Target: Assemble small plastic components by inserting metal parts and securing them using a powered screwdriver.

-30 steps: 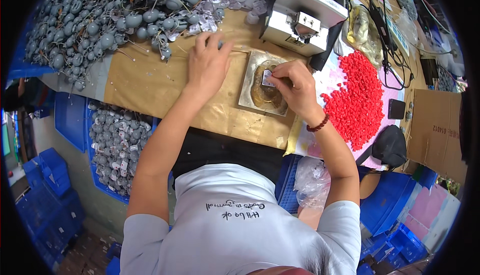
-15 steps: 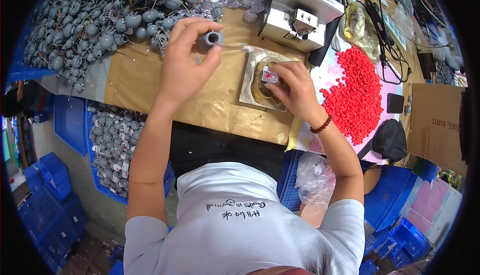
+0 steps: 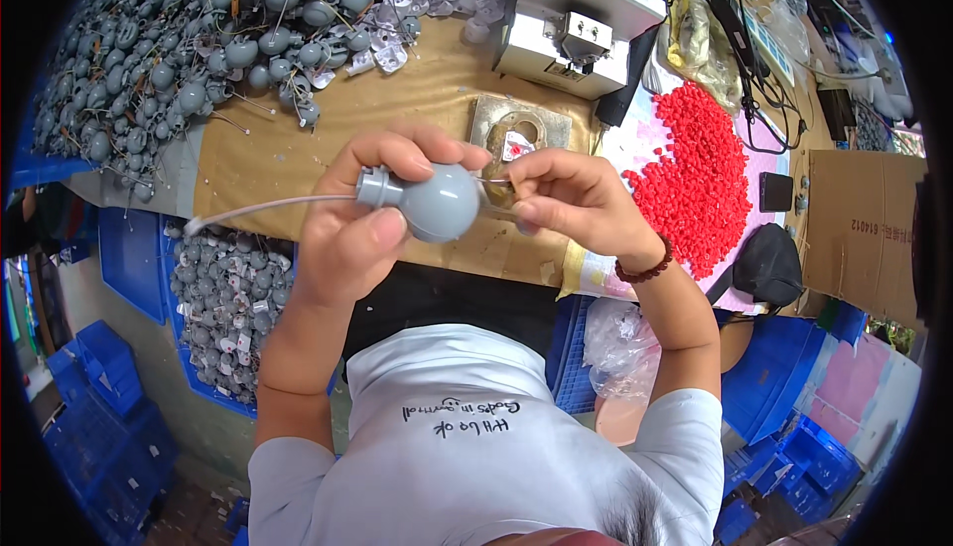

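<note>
Two hands raised | left hand (image 3: 352,233) grips grey bulb (image 3: 437,202) | right hand (image 3: 571,204) pinches wire (image 3: 489,181)

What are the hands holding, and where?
Left hand grips the grey bulb-shaped plastic part around its body; right hand pinches its thin wire end.

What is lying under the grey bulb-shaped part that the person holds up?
Under the grey bulb-shaped part lies the brown paper-covered bench. The left hand hides the bench directly beneath; the metal plate shows just beyond.
</note>
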